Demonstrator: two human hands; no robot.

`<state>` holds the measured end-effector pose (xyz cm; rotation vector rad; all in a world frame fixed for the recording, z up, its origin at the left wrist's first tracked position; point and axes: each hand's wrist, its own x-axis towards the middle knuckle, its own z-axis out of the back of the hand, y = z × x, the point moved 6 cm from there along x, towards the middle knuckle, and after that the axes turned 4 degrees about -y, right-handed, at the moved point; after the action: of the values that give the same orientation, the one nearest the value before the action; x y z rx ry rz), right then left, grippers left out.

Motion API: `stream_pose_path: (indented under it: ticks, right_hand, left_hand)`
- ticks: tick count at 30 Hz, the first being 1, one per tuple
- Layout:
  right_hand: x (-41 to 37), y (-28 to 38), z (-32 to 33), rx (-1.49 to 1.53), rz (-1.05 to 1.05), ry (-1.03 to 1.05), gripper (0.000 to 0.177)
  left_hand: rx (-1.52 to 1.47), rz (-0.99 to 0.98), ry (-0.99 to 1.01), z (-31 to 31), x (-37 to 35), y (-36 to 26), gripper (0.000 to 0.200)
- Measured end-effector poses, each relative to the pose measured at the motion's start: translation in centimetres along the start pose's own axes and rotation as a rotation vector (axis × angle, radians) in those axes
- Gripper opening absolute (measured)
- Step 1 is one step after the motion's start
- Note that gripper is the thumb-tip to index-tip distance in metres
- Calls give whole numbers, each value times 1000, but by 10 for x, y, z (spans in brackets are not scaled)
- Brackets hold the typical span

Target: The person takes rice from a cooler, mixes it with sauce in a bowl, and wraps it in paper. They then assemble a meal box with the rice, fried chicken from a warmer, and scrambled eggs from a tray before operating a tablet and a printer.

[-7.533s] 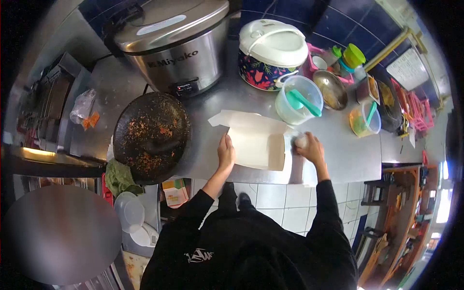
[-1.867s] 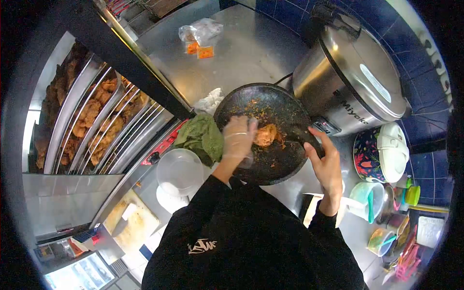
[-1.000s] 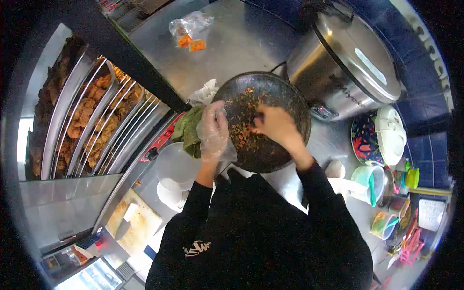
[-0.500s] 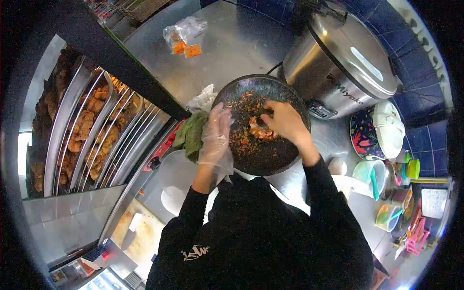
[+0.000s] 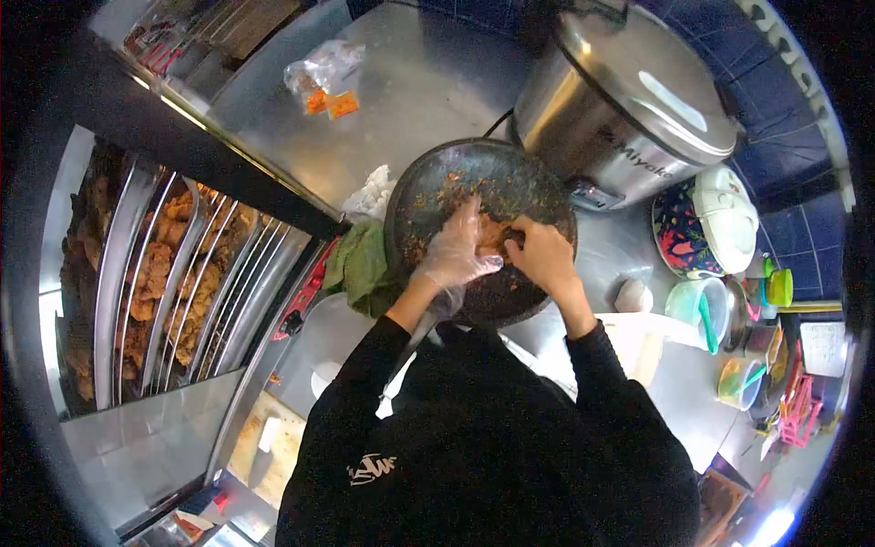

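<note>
A wide, dark stone mortar [image 5: 424, 173] stands before me, its inside smeared with reddish-brown crushed seasoning [image 5: 453, 187]. In it is a brown piece of meat that looks like fried chicken [image 5: 493, 234]. My left hand [image 5: 456, 251], in a clear plastic glove, grips the meat's left side between fingers and thumb. From the right, my bare right hand [image 5: 544, 260] pinches the same piece with bent fingers. Both hands partly cover the meat, so its whole shape is hidden.
A green cloth [image 5: 360, 264] and crumpled white plastic [image 5: 369, 193] lie left of the mortar. Behind right stands a large steel rice cooker [image 5: 629, 100]. A rack of fried chicken [image 5: 173, 283] is at left. A patterned container [image 5: 684, 237] and tubs [image 5: 697, 305] stand at right.
My left hand has moved right, from the mortar's left rim onto the meat. My right hand has shifted slightly down and closed on the piece. The view has tilted a little.
</note>
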<state>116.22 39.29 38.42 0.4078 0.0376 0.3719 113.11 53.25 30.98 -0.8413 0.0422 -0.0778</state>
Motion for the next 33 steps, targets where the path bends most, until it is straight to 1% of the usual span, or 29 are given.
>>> stream_pose_path:
  ticks: [1, 3, 4, 7, 8, 9, 11, 12, 13, 14, 15, 16, 17, 19, 20, 23, 26, 27, 29, 30, 31, 33]
  right_hand:
    - [3, 3, 5, -11, 44, 6, 27]
    - [7, -3, 27, 101, 64, -20, 26]
    - [12, -5, 38, 154, 83, -37, 26]
    - [-4, -5, 41, 214, -47, -234, 25]
    - [0, -9, 7, 34, -145, -12, 33]
    - [-1, -7, -9, -32, -150, 64, 33]
    - [12, -1, 0, -73, -86, 94, 33]
    - [20, -11, 9, 45, -79, 72, 34]
    - [28, -29, 20, 160, -67, 49, 35]
    - [28, -40, 33, 263, 4, -112, 35]
    - [20, -56, 39, 369, -58, -175, 33]
    - [11, -60, 49, 416, -119, -240, 33]
    - [0, -65, 55, 465, -184, -302, 32]
    - [-14, -75, 58, 544, -236, -350, 34]
    - [-19, -78, 58, 585, -264, -377, 34]
    - [-27, -83, 47, 692, -366, -329, 36]
    - [-31, -73, 35, 737, -341, -353, 35]
    - [-30, -67, 33, 701, -241, -442, 35]
    - [-28, -53, 21, 619, -33, -610, 36]
    - [-25, -46, 12, 559, 12, -591, 38]
    - [-26, -32, 10, 701, -178, -343, 39]
    - [-15, -35, -29, 346, -22, -413, 41]
  left_hand:
    - [88, -35, -38, -5, 5, -2, 113]
    - [263, -101, -93, -19, 10, -2, 114]
    - [161, -61, -67, -11, 9, -14, 114]
    - [71, -12, -90, -8, 11, -22, 115]
    - [132, -67, -138, -14, 11, -20, 116]
    - [140, -77, -131, -25, 9, -18, 116]
    - [166, -96, -167, -25, 17, -25, 118]
    - [187, -81, -173, -30, 16, -26, 117]
    - [199, -83, -183, -32, 17, -30, 113]
    - [207, -84, -193, -35, 20, -34, 110]
    - [213, -82, -205, -38, 23, -37, 106]
    - [317, -94, -221, -33, 23, -52, 84]
    - [380, -101, -236, -38, 23, -52, 78]
    - [512, -120, -268, -43, 27, -53, 67]
    - [541, -97, -214, -42, 28, -54, 60]
    - [476, -226, -225, -39, 23, -46, 51]
    - [24, -234, -521, -5, 21, -42, 40]
    - [-207, -16, -502, 1, 18, -27, 35]
    - [-939, 301, -535, 0, 22, 15, 38]
    - [-1309, 460, -539, -5, 21, 35, 41]
    - [-1484, 552, -458, 0, 15, 45, 41]
    - [-1777, 225, -279, 25, -4, 33, 41]
